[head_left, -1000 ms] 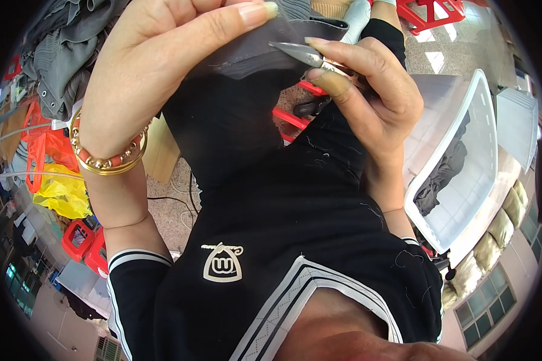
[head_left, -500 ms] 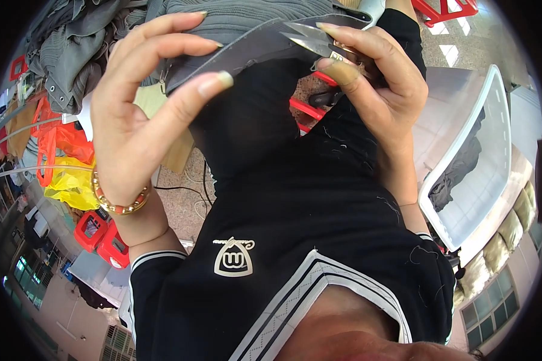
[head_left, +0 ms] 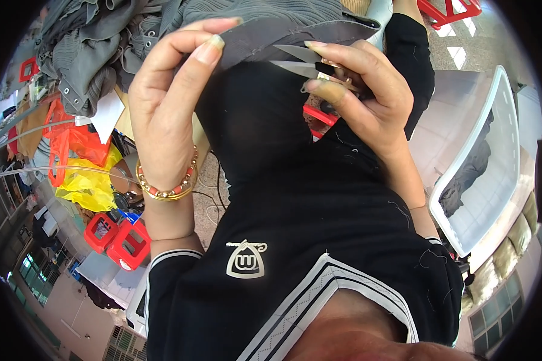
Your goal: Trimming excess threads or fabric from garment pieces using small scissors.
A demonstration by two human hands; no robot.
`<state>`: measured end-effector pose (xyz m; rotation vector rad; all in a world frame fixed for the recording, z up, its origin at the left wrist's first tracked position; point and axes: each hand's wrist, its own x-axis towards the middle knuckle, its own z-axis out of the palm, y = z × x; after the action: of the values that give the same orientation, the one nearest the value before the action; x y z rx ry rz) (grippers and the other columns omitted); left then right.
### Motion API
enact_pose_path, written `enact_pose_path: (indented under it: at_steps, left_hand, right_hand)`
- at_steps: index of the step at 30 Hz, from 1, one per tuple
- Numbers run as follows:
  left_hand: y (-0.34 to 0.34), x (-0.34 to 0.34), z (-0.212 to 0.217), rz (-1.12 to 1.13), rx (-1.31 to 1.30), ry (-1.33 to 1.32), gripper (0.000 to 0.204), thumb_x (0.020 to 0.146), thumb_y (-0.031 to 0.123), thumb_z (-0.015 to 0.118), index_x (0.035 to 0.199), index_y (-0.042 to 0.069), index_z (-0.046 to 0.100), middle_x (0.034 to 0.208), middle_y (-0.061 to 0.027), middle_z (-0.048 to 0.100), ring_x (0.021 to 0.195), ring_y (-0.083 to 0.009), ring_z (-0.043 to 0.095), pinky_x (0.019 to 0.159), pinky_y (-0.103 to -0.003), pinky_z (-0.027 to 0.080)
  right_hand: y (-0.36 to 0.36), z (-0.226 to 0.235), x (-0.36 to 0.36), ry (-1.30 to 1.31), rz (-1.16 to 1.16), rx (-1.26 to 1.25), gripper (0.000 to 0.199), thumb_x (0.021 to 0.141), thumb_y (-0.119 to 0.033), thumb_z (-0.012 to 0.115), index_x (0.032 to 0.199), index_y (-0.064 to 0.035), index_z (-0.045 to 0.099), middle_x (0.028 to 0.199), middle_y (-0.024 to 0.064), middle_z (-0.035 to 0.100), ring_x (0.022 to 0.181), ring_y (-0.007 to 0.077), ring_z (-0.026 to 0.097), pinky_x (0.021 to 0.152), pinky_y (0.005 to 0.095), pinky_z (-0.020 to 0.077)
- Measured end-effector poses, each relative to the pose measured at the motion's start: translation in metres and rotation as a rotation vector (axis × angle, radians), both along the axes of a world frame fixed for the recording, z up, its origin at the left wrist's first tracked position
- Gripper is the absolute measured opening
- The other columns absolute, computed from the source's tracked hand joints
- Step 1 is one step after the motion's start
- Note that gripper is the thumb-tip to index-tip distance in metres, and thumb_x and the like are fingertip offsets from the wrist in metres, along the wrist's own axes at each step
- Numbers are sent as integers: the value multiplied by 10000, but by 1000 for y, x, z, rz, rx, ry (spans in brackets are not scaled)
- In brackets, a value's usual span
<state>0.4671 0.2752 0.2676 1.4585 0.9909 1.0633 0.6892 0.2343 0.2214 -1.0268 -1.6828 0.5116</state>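
My left hand (head_left: 180,78) is closed in a pinch over a grey ribbed garment (head_left: 247,51), thumb against the fingers. What lies between the fingertips is too small to make out. My right hand (head_left: 373,90) grips a pair of thread snips (head_left: 301,63), their two pointed metal blades apart and turned left toward the garment's edge. The garment's smooth grey border runs just above the blades, across my lap. A tan covering wraps the tip of my right thumb.
More grey garments with metal eyelets (head_left: 78,78) are heaped at far left. Red and yellow plastic bags (head_left: 87,180) and red stools (head_left: 129,243) stand at left. A white bin (head_left: 506,162) with dark cloth is at right. Another red stool (head_left: 451,12) is at far right.
My left hand has moved right, and its spread fingers have come together in a pinch. The snips have shifted slightly left and nearer to me; the garment's edge lies differently.
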Motion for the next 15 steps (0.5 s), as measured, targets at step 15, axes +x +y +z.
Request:
enact_pose_path:
  at_steps: [15]
  left_hand:
    - [9,20,19,28,-121,-198,109,914,46,649,1011,-5,654,889,16,648,800,-18,555,739,-151,409]
  right_hand:
    - [10,26,8,-27,2,25,448,689,-42,822,1113,10,691,786,1,575,624,59,442,541,200,314]
